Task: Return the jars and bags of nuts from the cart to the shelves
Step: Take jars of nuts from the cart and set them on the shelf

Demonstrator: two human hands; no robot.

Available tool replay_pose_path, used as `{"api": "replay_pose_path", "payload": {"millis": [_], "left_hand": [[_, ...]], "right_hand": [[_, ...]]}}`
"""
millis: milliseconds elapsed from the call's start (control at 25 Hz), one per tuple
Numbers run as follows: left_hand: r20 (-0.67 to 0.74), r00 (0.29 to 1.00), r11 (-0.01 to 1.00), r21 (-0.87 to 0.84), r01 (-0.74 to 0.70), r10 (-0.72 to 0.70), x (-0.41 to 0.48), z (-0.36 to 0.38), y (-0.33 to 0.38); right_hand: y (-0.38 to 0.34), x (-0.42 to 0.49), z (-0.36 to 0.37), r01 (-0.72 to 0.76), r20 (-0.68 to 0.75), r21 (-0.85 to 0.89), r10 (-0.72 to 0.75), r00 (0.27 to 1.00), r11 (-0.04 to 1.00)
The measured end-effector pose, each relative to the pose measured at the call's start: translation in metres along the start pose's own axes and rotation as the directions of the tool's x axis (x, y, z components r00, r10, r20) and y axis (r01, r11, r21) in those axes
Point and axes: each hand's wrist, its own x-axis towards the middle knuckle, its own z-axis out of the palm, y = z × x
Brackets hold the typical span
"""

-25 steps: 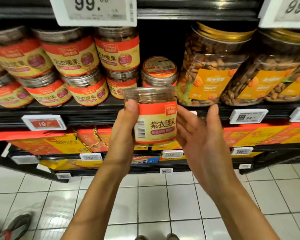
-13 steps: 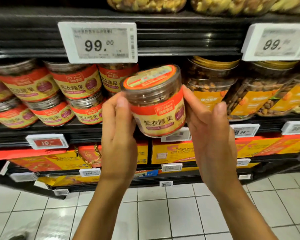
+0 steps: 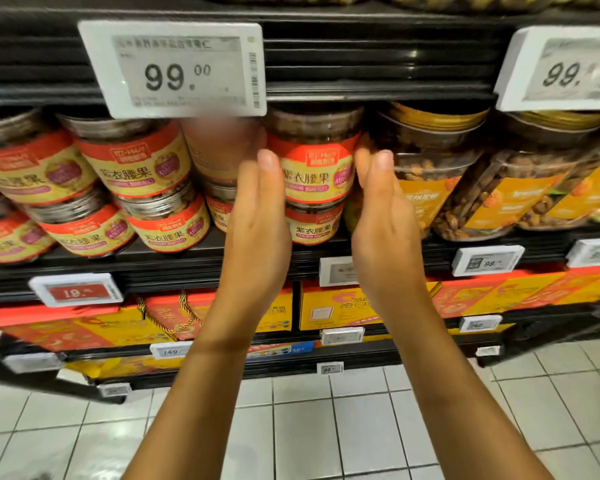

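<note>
A clear cashew jar (image 3: 314,168) with a red and yellow label stands upright on top of a matching jar (image 3: 314,225), on the middle shelf (image 3: 187,261). My left hand (image 3: 257,220) lies against its left side, thumb up, fingers blurred beside it. On the jar's right side is my right hand (image 3: 383,220), with its fingertips touching the jar. The jar sits between both hands, just under a big 99.00 price tag (image 3: 174,69).
Matching cashew jars (image 3: 132,161) are stacked two high to the left. Larger gold-lidded nut jars (image 3: 430,174) stand close on the right. Below are boxed gift sets (image 3: 340,306) and small price tags. The floor is white tile (image 3: 326,427). No cart is in view.
Both hands lifted the jar from in front of the shelf, tilted it, then pushed it in. It now stands upright on the lower jar.
</note>
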Motion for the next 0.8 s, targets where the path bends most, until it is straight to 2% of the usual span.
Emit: {"api": "replay_pose_path", "payload": {"millis": [80,120,240,600,800], "left_hand": [[0.021,1.000,0.988,0.155,-0.024,0.020,-0.005,0.000,-0.008],[0.035,0.998,0.984,0.166,-0.056,0.051,-0.007,-0.001,-0.012],[-0.025,0.997,0.996,0.057,-0.068,0.069,-0.015,-0.007,-0.021],[0.012,0.999,0.998,0.046,-0.050,0.050,-0.015,-0.006,-0.030],[0.026,0.998,0.998,0.031,-0.052,0.051,-0.015,-0.003,-0.034]], "right_hand": [[0.002,-0.002,0.004,0.019,-0.082,-0.092,-0.026,0.996,0.996],[0.003,-0.004,0.007,0.044,-0.135,-0.093,-0.056,0.989,0.995],[0.007,-0.014,0.013,0.133,-0.288,-0.025,-0.134,0.948,0.991],[0.020,-0.010,0.014,0.108,-0.296,-0.049,-0.118,0.948,0.993],[0.028,-0.013,0.012,0.078,-0.220,-0.046,-0.087,0.972,0.996]]}}
